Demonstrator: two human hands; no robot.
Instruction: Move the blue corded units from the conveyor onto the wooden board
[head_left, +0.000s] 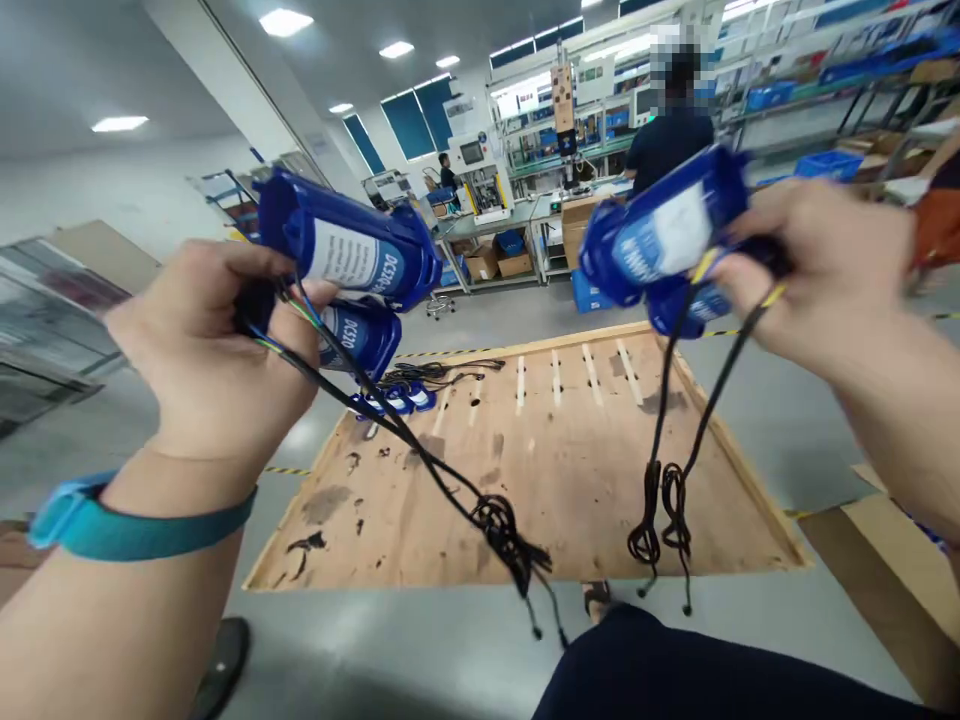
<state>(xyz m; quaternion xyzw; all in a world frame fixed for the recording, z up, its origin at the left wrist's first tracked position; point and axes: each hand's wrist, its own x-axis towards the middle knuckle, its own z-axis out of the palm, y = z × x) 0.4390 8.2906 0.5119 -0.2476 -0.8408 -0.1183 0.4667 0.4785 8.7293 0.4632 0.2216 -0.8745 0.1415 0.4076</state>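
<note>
My left hand (217,350) is closed on two blue cylindrical housings with white labels, an upper one (352,245) and a lower one (358,335). From its fingers two black cables (360,385) run down to a tied bundle (506,535). My right hand (832,270), slightly blurred, grips two similar housings, one tilted above (664,235) and one partly hidden below (694,305). Their cables hang in two tied coils, left (646,525) and right (676,515). Both pairs are held in the air above a wooden board (540,480).
Several blue housings (409,398) with dark cables (442,372) lie at the board's far left. Raised wooden edges (742,450) border the board. A cardboard box (885,560) stands at lower right. Beyond are workbenches (495,220), a stool (441,305) and a person in dark clothes (671,140).
</note>
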